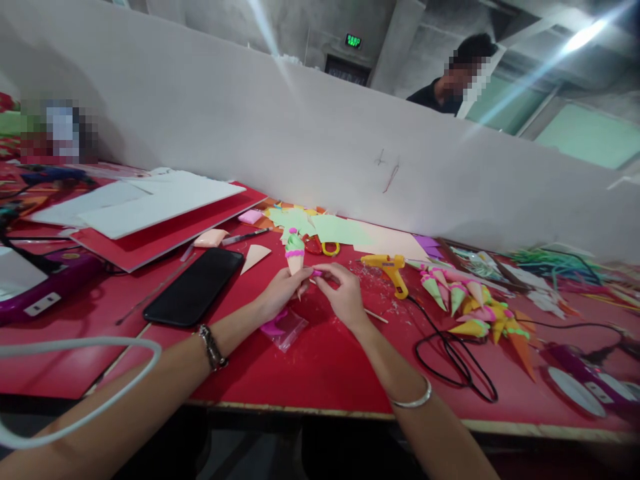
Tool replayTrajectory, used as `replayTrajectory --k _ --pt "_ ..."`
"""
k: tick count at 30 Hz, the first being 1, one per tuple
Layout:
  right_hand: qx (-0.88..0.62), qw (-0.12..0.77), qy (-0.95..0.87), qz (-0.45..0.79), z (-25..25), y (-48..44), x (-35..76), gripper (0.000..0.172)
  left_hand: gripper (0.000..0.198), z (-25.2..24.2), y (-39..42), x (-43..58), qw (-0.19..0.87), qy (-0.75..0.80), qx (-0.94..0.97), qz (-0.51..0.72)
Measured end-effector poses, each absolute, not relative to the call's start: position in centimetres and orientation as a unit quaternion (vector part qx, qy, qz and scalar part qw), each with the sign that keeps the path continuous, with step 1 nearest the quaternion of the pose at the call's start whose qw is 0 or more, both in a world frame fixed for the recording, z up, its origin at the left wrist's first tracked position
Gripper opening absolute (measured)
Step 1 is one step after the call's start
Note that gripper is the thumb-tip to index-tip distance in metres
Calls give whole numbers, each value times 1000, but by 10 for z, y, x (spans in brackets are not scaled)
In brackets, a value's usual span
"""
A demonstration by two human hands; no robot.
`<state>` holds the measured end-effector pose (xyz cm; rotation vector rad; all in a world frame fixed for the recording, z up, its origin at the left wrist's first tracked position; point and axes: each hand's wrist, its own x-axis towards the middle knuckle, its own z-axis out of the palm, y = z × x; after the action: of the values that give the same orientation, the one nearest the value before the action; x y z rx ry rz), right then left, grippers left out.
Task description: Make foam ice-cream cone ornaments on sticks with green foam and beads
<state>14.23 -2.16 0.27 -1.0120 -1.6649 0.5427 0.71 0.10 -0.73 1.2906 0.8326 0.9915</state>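
Holding the cone point(296, 264) upright over the table point(340, 373), green swirl point(295, 243) at twelve o'clock, the left grip point(280, 292) pinches its lower part; at the cone's four o'clock the right grip point(344, 293) pinches a magenta bit point(317, 273). From the cone, the phone point(195, 288) lies toward nine o'clock, the glue gun point(389, 265) at three, a bag point(291, 333) at six.

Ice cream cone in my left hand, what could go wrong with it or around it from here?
The left hand grips the cone low down, so a hard squeeze might dent it. The small pink piece pinched by the right hand could slip. The glue gun's cord loops near the right forearm; a snag might drag it.
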Motion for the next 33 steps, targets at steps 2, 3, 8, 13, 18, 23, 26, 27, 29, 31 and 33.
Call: replayTrajectory --k 2,3,8,13,18,23,26,27,29,31,33 --pt "-425 528 -707 200 4 -22 143 18 39 -8 0 7 610 348 567 431" --pt "-425 525 -712 192 5 -22 144 19 39 -8 0 7 609 343 570 431" --pt "-424 514 -725 176 7 -24 144 24 37 -10 2 7 618 318 573 435" --pt "-411 544 -715 154 5 -26 143 21 38 -11 3 7 640 301 561 430" --pt "-412 552 -712 135 6 -26 141 17 37 -9 3 8 642 302 551 439" --pt "-418 565 -692 163 8 -29 137 12 39 -8 3 8 650 312 532 444" --pt "-426 598 -645 211 8 -28 136 10 42 -7 5 6 674 314 494 450" --pt "-430 612 -622 231 7 -27 136 10 43 -6 6 6 683 314 479 454" --pt "-438 639 -577 261 6 -24 138 12 42 -3 8 4 702 306 447 463" --pt "-441 656 -545 280 5 -21 140 13 37 -1 10 2 725 288 417 467" --pt "-438 664 -526 301 4 -19 141 14 30 0 11 1 747 266 401 459"
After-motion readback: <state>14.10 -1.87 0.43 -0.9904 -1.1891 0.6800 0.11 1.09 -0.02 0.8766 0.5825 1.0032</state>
